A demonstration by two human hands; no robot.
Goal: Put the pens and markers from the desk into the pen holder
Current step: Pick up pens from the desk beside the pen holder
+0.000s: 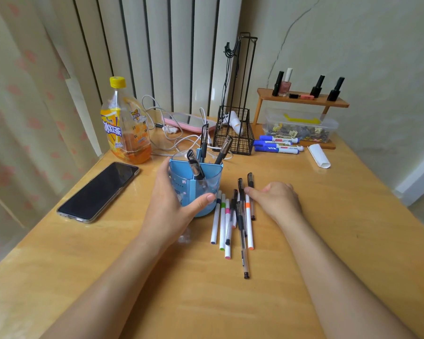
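Wooden desk [304, 216]; mid-desk, blue pen holder [207, 178] upright, wrapped by the left hand [174, 204], thumb across its front, three black pens [196, 167] leaning inside. Just right of it, loose pens and markers [233, 223], long axes running near to far. Right hand [274, 201] half-curled, fingertips [249, 190] touching their far ends, grasping none.

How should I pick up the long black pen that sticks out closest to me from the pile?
Probably best to pinch the long black pen near its lower end, where it sticks out past the white markers with bare desk on both sides. Come from above, thumb and finger on its two long sides. Its upper part lies across other pens, beside the right hand, so it's crowded there.
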